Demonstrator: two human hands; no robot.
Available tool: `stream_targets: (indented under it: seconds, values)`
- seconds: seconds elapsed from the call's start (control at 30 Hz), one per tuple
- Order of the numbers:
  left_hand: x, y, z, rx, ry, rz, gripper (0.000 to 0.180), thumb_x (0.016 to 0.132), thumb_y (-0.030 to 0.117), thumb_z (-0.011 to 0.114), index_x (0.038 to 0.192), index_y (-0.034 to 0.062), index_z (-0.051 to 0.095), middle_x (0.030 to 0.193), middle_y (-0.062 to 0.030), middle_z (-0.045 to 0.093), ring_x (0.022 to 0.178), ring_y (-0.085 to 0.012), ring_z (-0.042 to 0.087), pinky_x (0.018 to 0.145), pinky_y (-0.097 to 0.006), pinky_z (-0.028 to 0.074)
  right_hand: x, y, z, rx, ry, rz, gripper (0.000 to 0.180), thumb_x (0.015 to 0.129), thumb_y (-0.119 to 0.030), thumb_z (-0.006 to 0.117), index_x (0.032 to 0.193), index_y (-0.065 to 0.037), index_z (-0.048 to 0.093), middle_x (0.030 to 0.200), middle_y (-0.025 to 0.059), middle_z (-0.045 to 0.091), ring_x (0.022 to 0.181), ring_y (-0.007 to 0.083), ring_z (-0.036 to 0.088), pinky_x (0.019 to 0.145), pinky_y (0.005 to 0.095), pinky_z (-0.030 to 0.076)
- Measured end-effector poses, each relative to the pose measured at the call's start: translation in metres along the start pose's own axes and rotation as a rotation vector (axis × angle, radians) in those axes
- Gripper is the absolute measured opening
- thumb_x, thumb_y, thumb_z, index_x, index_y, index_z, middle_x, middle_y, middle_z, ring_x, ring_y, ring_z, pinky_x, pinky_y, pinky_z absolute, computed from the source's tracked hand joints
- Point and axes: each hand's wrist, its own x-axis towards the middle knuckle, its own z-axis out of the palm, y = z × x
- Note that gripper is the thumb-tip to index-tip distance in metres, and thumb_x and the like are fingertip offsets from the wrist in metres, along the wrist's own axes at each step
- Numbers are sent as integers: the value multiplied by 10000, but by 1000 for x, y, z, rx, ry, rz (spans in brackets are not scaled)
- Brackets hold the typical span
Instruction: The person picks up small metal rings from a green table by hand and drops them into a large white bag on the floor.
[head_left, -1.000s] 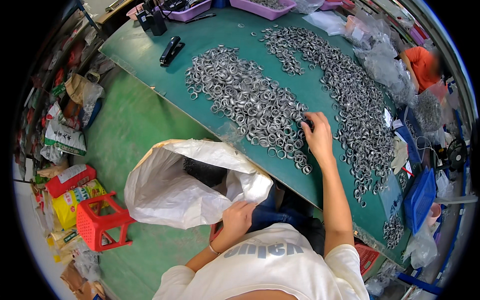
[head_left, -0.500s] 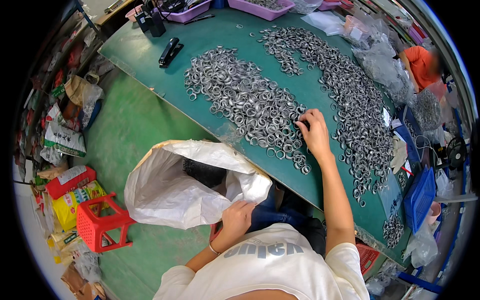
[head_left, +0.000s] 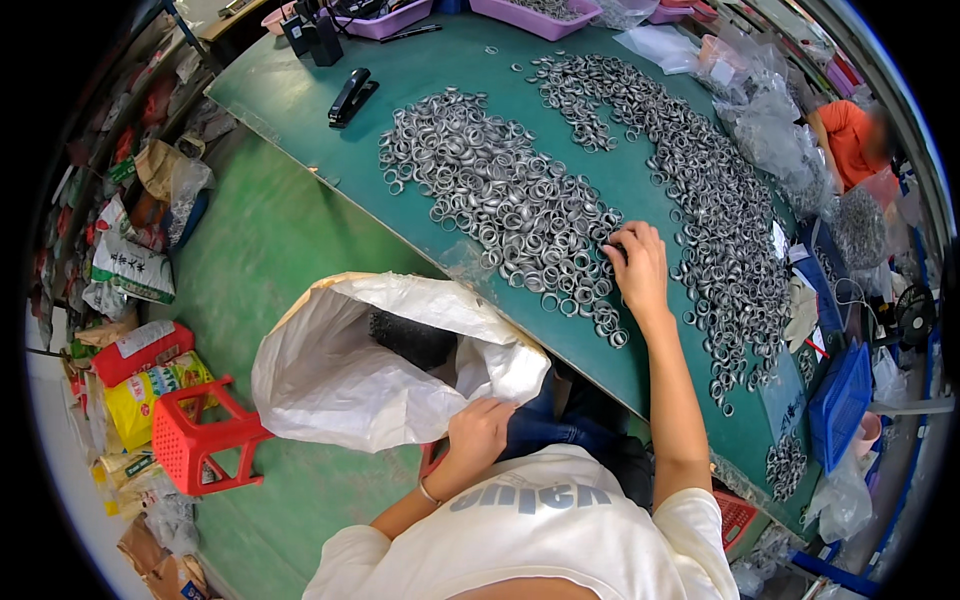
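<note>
Rings on green worktop [head_left: 300, 95], sack held open at its near edge.

Worktop first — two long bands of metal rings [head_left: 500, 200] run away from the person, nearly all apparently yet to be bagged. White sack [head_left: 370, 370] gapes upward; left hand [head_left: 478, 432] grips its rim. Right hand [head_left: 636, 262] lies curled on rings — whether it holds any, I cannot tell.

White short-slv tee w/ grey lettering, blue jeans, thin bracelet on L wrist [head_left: 428, 493]
</note>
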Motion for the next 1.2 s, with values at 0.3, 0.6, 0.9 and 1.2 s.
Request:
stream_targets:
  seconds: [0.3, 0.6, 0.9, 1.2]
  values:
    - [-1, 0, 0, -5, -2, -8, 125, 767, 66, 688, 887, 71, 723, 791, -94, 647, 717, -288, 620, 604, -388, 495, -3, -2, -2, -36, -48, -37, 141, 739, -65, 717, 853, -32, 639, 998, 65, 595, 937, 266, 532, 790, 385, 383]
    - [-2, 1, 0, -4, 8, -20, 132, 768, 70, 691, 895, 77, 725, 786, -91, 639, 718, -285, 620, 598, -388, 493, -2, -28, -29, 332, 93, 379, 64, 819, -37, 667, 795, 23, 666, 846, 93, 667, 783, 186, 619, 660, 297, 448]
    - [2, 4, 1, 21, 7, -2, 131, 760, 68, 696, 888, 80, 720, 770, -83, 628, 701, -281, 618, 582, -382, 490, -69, -143, 49, 660, -440, -132, 99, 814, -49, 667, 892, 11, 654, 849, 134, 633, 700, 232, 602, 631, 326, 476]
    - [-3, 1, 2, 11, 25, -19, 126, 755, 65, 677, 875, 74, 713, 777, -81, 632, 717, -280, 618, 592, -380, 490, 0, -71, -13, 311, 25, 201, 126, 821, -16, 640, 940, 22, 649, 874, 142, 671, 725, 252, 638, 686, 339, 499]
